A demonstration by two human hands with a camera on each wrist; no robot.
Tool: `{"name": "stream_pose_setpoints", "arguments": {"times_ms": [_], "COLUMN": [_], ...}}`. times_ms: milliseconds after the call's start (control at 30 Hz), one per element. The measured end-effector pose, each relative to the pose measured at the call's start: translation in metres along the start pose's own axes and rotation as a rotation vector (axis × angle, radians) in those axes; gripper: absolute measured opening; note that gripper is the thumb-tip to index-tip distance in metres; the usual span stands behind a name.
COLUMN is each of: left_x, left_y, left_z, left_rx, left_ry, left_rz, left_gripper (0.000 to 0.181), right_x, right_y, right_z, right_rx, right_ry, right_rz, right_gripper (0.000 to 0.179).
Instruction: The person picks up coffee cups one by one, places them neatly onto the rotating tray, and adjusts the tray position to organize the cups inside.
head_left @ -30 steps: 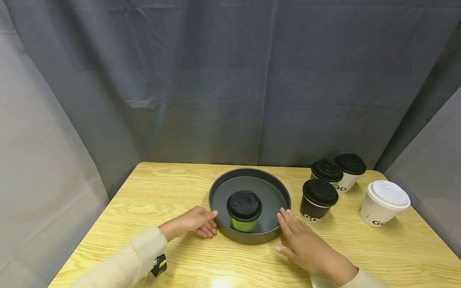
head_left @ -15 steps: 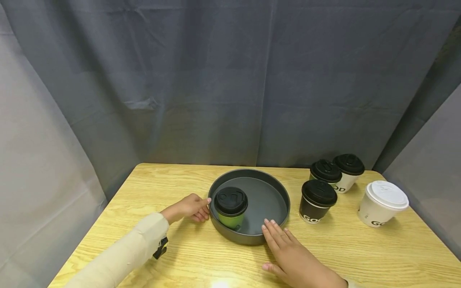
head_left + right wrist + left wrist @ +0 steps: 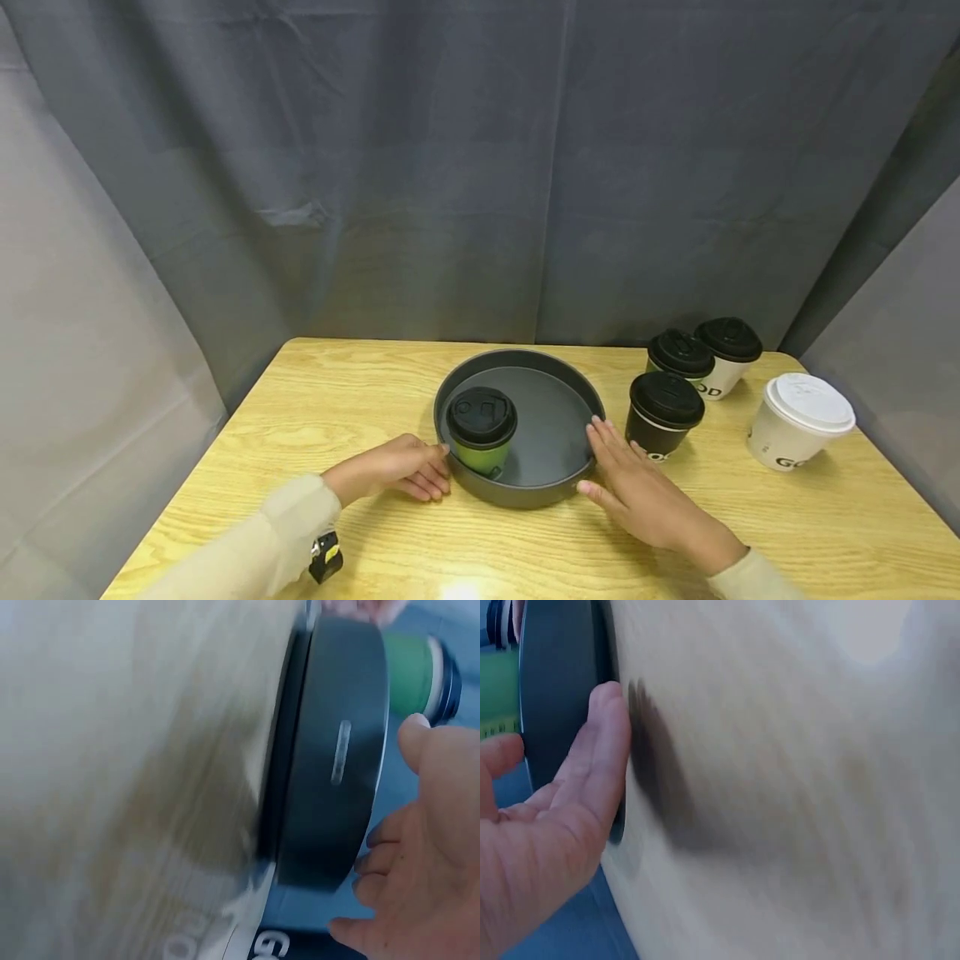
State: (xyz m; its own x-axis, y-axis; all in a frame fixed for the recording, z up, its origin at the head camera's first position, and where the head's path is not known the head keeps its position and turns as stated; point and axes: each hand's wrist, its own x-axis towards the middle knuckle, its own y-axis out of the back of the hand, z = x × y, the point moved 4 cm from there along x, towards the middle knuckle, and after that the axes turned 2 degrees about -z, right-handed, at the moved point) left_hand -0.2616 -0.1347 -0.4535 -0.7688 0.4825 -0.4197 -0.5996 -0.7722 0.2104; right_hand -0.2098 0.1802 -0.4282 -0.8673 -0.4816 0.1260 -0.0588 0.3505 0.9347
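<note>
A round dark grey pan stands on the table. Inside it, towards the left wall, a green cup with a black lid sits upright. My left hand is at the pan's left side; in the left wrist view its extended fingers lie along the outer wall, with the thumb near the rim. My right hand is at the pan's right side, fingers straight and close to the rim. In the right wrist view the thumb and fingers stand spread beside the pan wall; whether they touch it, I cannot tell.
Right of the pan stand a black cup, a green cup with a black lid, a white cup with a black lid and a wide white cup. Grey curtains enclose the wooden table.
The green cup has shifted left within the pan. My right hand moved left along the pan's front, then back to its right side. My left hand moved slightly away, then returned.
</note>
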Motion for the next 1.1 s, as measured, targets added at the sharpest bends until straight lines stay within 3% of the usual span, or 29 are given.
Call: {"name": "stream_pose_setpoints", "arguments": {"times_ms": [233, 467, 767, 1100], "left_x": [-0.005, -0.002, -0.002, -0.001], "left_y": [-0.027, -0.036, -0.025, -0.001], "left_z": [0.001, -0.001, -0.001, -0.006], "left_rx": [-0.074, -0.099, -0.107, -0.11], "left_ry": [0.002, 0.025, 0.02, 0.043], "left_rz": [-0.119, -0.144, -0.124, -0.024], "left_gripper": [0.042, 0.043, 0.043, 0.047], "right_x": [0.009, 0.011, 0.001, -0.016], "right_y": [0.003, -0.001, -0.005, -0.012], "right_z": [0.02, 0.021, 0.012, -0.014], "right_rx": [0.031, 0.012, -0.021, -0.093], "right_ry": [-0.016, -0.01, 0.003, 0.06], "right_rz": [-0.026, -0.015, -0.012, 0.013], "right_gripper": [0.074, 0.074, 0.077, 0.077]}}
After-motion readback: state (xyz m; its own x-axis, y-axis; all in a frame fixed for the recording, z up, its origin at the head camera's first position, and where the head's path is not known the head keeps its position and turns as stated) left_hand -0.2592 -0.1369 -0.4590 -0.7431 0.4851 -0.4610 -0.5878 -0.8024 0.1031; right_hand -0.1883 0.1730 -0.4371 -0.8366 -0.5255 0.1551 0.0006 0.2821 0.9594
